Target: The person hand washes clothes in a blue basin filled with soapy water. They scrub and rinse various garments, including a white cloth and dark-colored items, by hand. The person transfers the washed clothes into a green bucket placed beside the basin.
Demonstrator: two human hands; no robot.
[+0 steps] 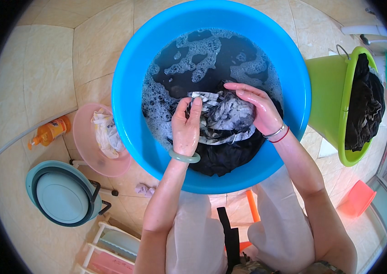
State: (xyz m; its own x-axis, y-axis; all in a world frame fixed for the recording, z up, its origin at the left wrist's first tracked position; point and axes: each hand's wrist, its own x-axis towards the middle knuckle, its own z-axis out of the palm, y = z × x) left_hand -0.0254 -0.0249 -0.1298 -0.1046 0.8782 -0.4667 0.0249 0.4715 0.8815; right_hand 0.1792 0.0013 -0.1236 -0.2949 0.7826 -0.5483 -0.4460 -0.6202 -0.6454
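Observation:
A large blue basin (125, 91) holds dark, foamy water (243, 50). Bunched at its near side is a wet black-and-white patterned garment (232, 114), with black cloth (225, 157) beneath it. My left hand (186, 125), with a green bangle at the wrist, pinches the garment's pale edge between thumb and fingers. Against the right side of the bundle rests my right hand (264, 109), its fingers stretched out and apart from the thumb. A silver bracelet and a red string circle that wrist. The underside of the bundle is hidden.
Right of the basin stands a green bucket (328, 86) of dark clothes (364, 109). A pink basin (86, 132) with white cloth, an orange bottle (49, 132) and teal basins (63, 196) are on the left. A small coral container (360, 198) sits lower right.

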